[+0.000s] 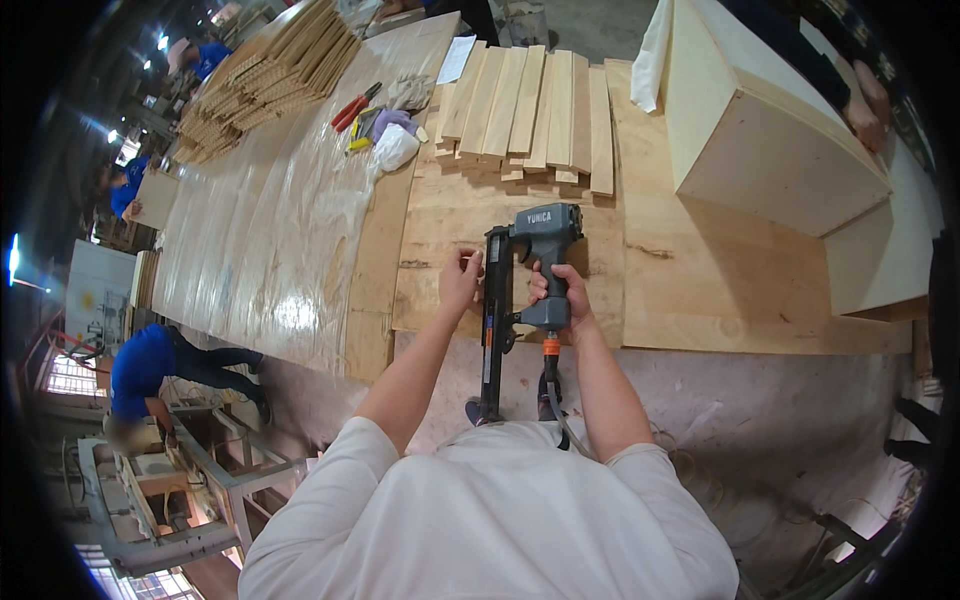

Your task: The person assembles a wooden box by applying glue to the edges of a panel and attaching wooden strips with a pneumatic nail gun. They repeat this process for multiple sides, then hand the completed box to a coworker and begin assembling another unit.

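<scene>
My right hand (562, 290) is wrapped round the grip of a dark grey pneumatic nail gun (547, 232). The gun's long black magazine (490, 345) points down toward my body, and an orange fitting (551, 346) joins its handle to an air hose. Just left of the magazine, my left hand (461, 280) is raised with its fingers curled together; whatever they may pinch is too small to make out. Beyond the gun, light wooden slats (528, 110) lie in a stacked row on the plywood-topped table (440, 215).
A large pale wooden box (775, 150) stands at the right, with another person's hand (865, 115) on it. Left lie red-handled pliers (350, 112), gloves (398, 140) and a plastic-covered surface (270, 230). Stacked wood (265, 75) is farther back. A person in blue (145, 370) bends over a frame.
</scene>
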Demonstrator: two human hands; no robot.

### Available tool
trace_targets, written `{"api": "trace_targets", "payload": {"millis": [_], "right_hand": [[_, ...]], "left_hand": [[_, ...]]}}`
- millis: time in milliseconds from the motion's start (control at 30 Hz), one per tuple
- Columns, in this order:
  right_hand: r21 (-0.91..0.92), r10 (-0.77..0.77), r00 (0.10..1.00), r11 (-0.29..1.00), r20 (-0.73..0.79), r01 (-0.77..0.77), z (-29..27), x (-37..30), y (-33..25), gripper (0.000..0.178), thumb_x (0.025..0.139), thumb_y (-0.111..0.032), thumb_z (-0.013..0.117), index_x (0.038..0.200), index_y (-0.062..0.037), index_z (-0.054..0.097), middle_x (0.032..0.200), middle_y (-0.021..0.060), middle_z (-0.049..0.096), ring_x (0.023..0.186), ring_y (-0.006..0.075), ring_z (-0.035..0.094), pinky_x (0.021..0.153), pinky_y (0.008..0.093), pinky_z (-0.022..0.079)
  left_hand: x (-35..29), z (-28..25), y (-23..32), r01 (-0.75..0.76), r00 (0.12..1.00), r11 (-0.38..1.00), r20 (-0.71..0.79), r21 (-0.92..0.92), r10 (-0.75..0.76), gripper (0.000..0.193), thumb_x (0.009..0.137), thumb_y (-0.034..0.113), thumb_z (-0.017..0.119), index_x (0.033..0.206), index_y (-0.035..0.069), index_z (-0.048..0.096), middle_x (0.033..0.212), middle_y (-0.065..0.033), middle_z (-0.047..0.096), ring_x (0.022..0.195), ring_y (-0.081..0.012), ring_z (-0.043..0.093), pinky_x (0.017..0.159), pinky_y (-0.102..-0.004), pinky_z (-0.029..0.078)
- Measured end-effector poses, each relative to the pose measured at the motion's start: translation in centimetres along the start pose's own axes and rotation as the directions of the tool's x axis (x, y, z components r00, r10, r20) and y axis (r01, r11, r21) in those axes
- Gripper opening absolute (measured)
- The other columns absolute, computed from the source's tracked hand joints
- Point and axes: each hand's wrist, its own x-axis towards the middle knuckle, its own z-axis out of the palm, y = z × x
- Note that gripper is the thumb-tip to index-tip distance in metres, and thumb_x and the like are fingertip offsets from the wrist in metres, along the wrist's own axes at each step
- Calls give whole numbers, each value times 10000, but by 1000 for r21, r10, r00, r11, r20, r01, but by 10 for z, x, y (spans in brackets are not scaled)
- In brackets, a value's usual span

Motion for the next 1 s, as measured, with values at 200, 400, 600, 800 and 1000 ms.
{"api": "trace_targets", "payload": {"millis": [200,400,600,800,1000], "right_hand": [[53,22,999,998,34,-24,-5,4,-1,268,835,-253,560,1020,-63,516,719,23,488,644,152,521,714,328,473],[118,-67,997,991,35,62,-1,3,7,267,833,-256,566,1000,-55,512,709,16,482,644,145,526,715,319,481],[321,-103,993,944,59,78,32,7,29,254,840,-250,559,974,-40,509,711,11,466,632,128,509,725,316,487],[271,-13,982,962,189,-39,62,5,49,290,872,-261,531,1034,-21,512,734,13,447,652,125,497,737,323,475],[159,-20,969,987,247,-20,87,1,48,295,878,-254,527,1051,-18,491,732,19,443,653,128,491,723,321,471]], "left_hand": [[-47,-36,-19,-70,995,991,68,-111,77,242,913,207,569,758,33,504,607,4,491,557,-77,465,502,-248,387],[-162,-73,13,-607,786,758,320,238,529,138,821,158,572,891,38,574,990,-116,551,973,-319,457,889,-406,361],[-189,-88,45,-682,712,695,-14,229,702,343,881,356,498,1026,56,580,1075,-128,532,1008,-310,442,901,-418,348],[-182,-89,60,-671,679,705,-193,227,708,406,916,421,443,1031,59,585,1055,-124,548,984,-298,450,885,-412,339],[-192,-94,57,-687,644,686,-235,242,728,399,912,416,455,1026,56,582,1062,-124,542,988,-297,447,887,-409,337]]}}
